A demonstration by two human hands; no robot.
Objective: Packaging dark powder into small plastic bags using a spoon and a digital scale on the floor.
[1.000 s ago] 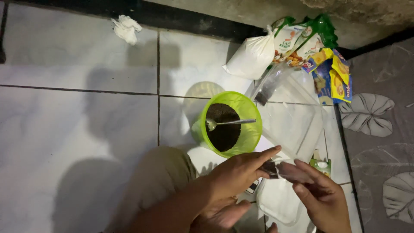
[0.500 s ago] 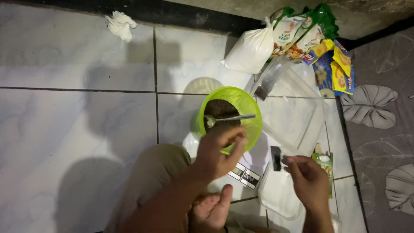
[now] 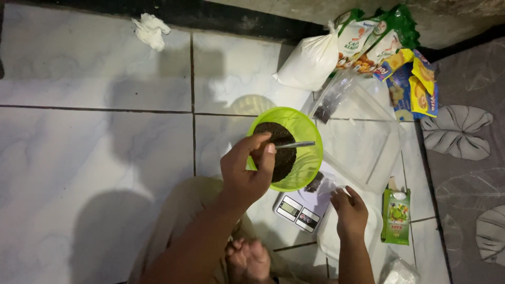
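Note:
A lime green bowl holding dark crumbs rests on a white digital kitchen scale on the tiled floor. A metal spoon lies across the bowl. My left hand reaches over the bowl's near rim and pinches the spoon's handle end between thumb and forefinger. My right hand is just right of the scale, its fingertips on a small clear plastic packet with dark remains, beside the bowl.
A clear plastic container lies right of the bowl. A small green carton stands near my right hand. A white bag and colourful snack packets sit at the back right. A crumpled tissue lies far left, a grey leaf-patterned mat at the right.
My hands have separated. The left hand moved up over the bowl and took the spoon handle. The right hand lowered with the small packet beside the scale.

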